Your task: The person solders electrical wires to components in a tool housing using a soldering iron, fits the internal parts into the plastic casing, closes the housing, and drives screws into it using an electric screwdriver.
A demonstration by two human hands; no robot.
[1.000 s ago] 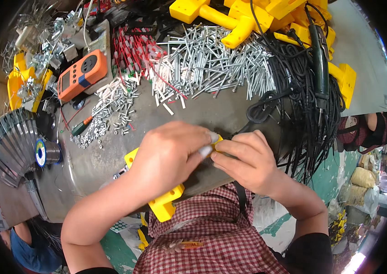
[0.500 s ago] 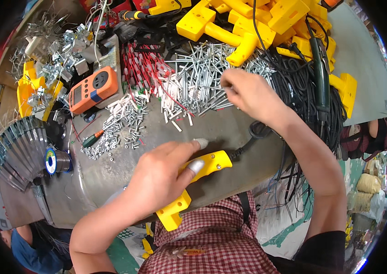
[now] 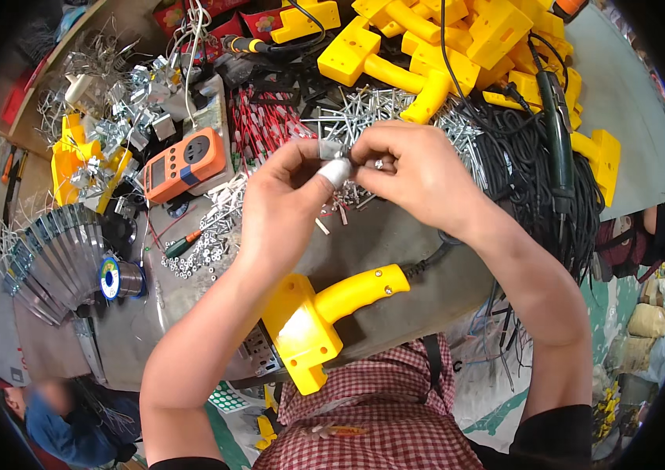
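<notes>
Together, raised — both hands (image 3: 364, 176) pinching metal piece (image 3: 331, 149)

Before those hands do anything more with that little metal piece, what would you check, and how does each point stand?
1. Small metal piece pinched by both hands: ok.
2. Left hand thumb has its white cover: ok.
3. Right hand grip is firm: cannot tell.
4. Yellow handled tool lies flat on the bench, untouched: ok.
5. Loose metal pins within reach: ok.
6. Black cables away from the hands: ok.
</notes>
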